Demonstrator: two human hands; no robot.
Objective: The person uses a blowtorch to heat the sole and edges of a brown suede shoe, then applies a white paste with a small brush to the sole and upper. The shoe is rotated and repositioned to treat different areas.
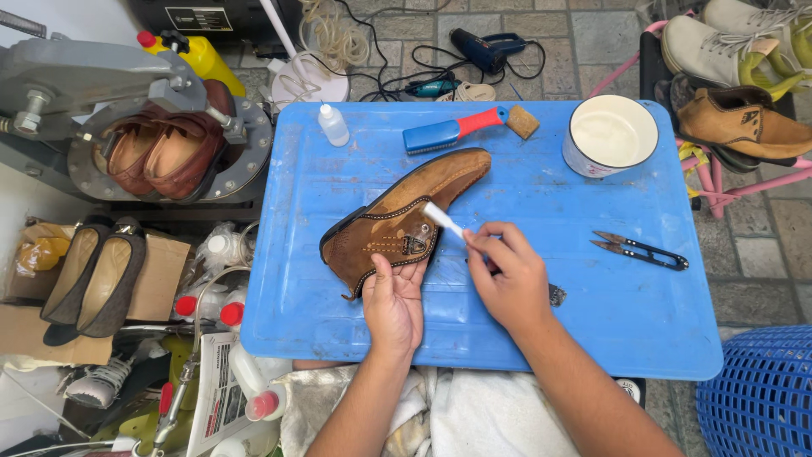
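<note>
— Nearest the lens were both forearms, coming up from the bottom edge over a pale cloth (474, 415) in the lap. How were the hands set?

— Left hand (394, 300) was palm-down, fingers curled onto the near side of the brown suede shoe (397, 222), gripping it by the buckle and steadying it. Right hand (506, 279) was closed in a pinch on a small white applicator (443, 217), thumb and fingertips together, its tip touching the shoe's upper.

— And where did the shoe lie?

— On the blue surface (524, 313), tilted diagonally, toe pointing up and to the right, heel toward the left hand. It sat just ahead of both hands, the right hand beside it.

— Anything else close by?

— Black thread snips (640, 250) lay to the right of the right hand, well apart. Farther up were a white tub (610, 135), a blue-and-red brush (452, 131) and a small white bottle (333, 124).
</note>
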